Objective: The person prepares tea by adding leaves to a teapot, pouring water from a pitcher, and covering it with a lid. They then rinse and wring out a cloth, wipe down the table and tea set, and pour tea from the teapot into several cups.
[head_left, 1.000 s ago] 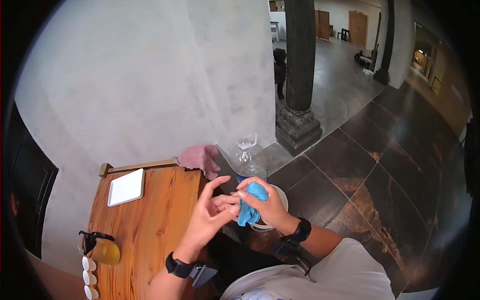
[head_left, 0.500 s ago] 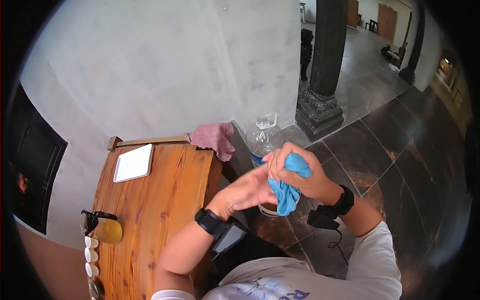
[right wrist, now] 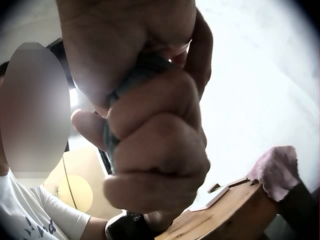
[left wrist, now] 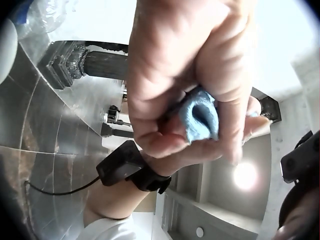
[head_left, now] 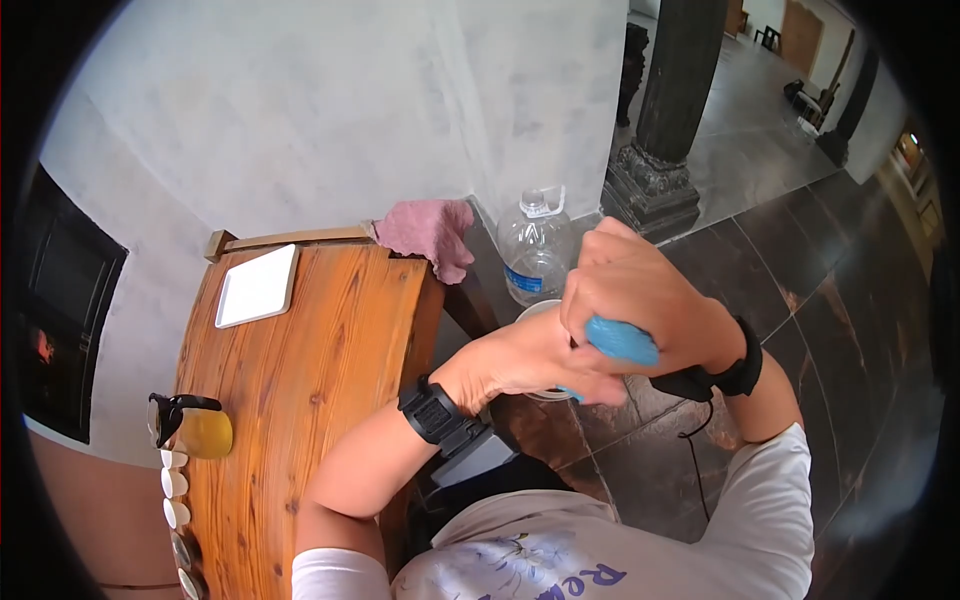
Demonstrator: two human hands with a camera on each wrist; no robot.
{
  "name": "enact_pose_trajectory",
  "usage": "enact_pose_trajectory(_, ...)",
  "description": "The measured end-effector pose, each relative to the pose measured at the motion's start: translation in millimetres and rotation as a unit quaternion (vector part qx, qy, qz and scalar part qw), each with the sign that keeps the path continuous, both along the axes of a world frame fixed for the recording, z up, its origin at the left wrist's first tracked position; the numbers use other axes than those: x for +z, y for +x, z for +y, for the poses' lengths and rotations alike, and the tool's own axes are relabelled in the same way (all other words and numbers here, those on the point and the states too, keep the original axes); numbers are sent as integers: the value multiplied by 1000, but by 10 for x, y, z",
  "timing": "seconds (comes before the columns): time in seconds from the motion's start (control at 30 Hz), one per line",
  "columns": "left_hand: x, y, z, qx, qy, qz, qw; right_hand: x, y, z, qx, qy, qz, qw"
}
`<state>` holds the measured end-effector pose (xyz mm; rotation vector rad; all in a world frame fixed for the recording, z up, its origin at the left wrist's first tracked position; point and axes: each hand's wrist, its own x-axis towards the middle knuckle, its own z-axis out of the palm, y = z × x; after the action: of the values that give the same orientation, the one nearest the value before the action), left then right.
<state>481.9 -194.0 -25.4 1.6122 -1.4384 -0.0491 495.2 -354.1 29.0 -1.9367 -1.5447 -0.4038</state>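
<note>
A crumpled blue cloth (head_left: 622, 341) is squeezed between both hands, over a white bucket (head_left: 540, 392) mostly hidden beneath them. My right hand (head_left: 640, 295) wraps its curled fingers round the cloth, which bulges out beside the thumb side. Below and against it, my left hand (head_left: 535, 355) grips the lower part. In the left wrist view, the left fingers (left wrist: 170, 142) curl about a folded end of the cloth (left wrist: 200, 116). The right wrist view has the right hand (right wrist: 155, 135) in a tight fist, with a dark strip of cloth (right wrist: 142, 72) between palm and fingers.
A wooden table (head_left: 330, 370) stands at the left, with a white tray (head_left: 257, 287), a jug of yellow liquid (head_left: 205, 432), several small white cups (head_left: 175, 484) and a pink cloth (head_left: 430, 235) over its corner. Behind the bucket are a large clear bottle (head_left: 536, 245) and a dark pillar (head_left: 675, 90).
Both hands have turned over and closed more tightly round the blue cloth, so less of it shows. The right hand has come over the left, and the view has shifted.
</note>
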Motion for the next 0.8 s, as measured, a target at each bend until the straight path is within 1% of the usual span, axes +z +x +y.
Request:
enact_pose_trajectory(0.03, 113, 0, -9, 3, 25, 250, 968, -46, 30, 9, 2, 0, -1, 1000)
enact_pose_trajectory(0.07, 171, 5, -5, 6, 48, 485, 873, -98, 63, 25, -21, 3, -18, 1000)
enact_pose_trajectory(0.1, 83, 37, -52, 51, 23, 426, 903, -153, 95, 46, -43, 6, -34, 998)
enact_pose_trajectory(0.13, -30, 94, -63, 54, 22, 428, 902, -207, 131, 71, -39, 6, -32, 999)
enact_pose_trajectory(0.2, -195, 219, -86, 74, 63, 527, 845, -311, 216, 112, -138, 20, 17, 990)
enact_pose_trajectory(0.23, -205, 184, -138, 93, 16, 524, 847, -374, 251, 131, -136, 19, 17, 990)
enact_pose_trajectory(0.27, -234, 191, -154, 93, 13, 524, 846, -447, 286, 147, -156, 23, 43, 986)
enact_pose_trajectory(0.3, -288, 207, -166, 122, 4, 538, 834, -528, 318, 156, -177, 27, 70, 981)
enact_pose_trajectory(0.33, -336, 226, -184, 150, -4, 550, 821, -612, 358, 161, -179, 25, 71, 981)
enact_pose_trajectory(0.37, -381, 252, -208, 149, -4, 551, 821, -694, 407, 170, -181, 40, 111, 976)
enact_pose_trajectory(0.4, -427, 278, -233, 175, -1, 534, 827, -758, 440, 181, -181, 54, 151, 970)
enact_pose_trajectory(0.43, -491, 300, -253, 203, 1, 517, 832, -799, 448, 185, -179, 51, 153, 970)
enact_pose_trajectory(0.5, -702, 376, -279, 214, 14, 518, 828, -878, 460, 183, -257, 45, 235, 936)
enact_pose_trajectory(0.53, -778, 406, -292, 222, 29, 516, 827, -961, 484, 188, -256, 43, 235, 937)
enact_pose_trajectory(0.57, -803, 410, -301, 223, 29, 516, 827, -1081, 517, 197, -280, 62, 238, 928)
enact_pose_trajectory(0.6, -828, 407, -307, 242, 34, 511, 824, -1194, 548, 204, -305, 82, 240, 918)
enact_pose_trajectory(0.63, -858, 409, -315, 261, 39, 505, 822, -1301, 581, 205, -305, 82, 240, 918)
enact_pose_trajectory(0.67, -1024, 452, -337, 261, 39, 506, 821, -1393, 605, 207, -327, 85, 256, 906)
enact_pose_trajectory(0.7, -1231, 517, -364, 298, 31, 422, 856, -1465, 619, 198, -350, 88, 272, 892)
enact_pose_trajectory(0.73, -1249, 535, -377, 332, 22, 335, 882, -1484, 609, 204, -350, 88, 272, 892)
enact_pose_trajectory(0.77, -1263, 546, -382, 332, 21, 335, 882, -1496, 587, 217, -356, 121, 278, 884)
enact_pose_trajectory(0.8, -1269, 565, -385, 375, 88, 295, 874, -1503, 565, 225, -360, 154, 283, 875)
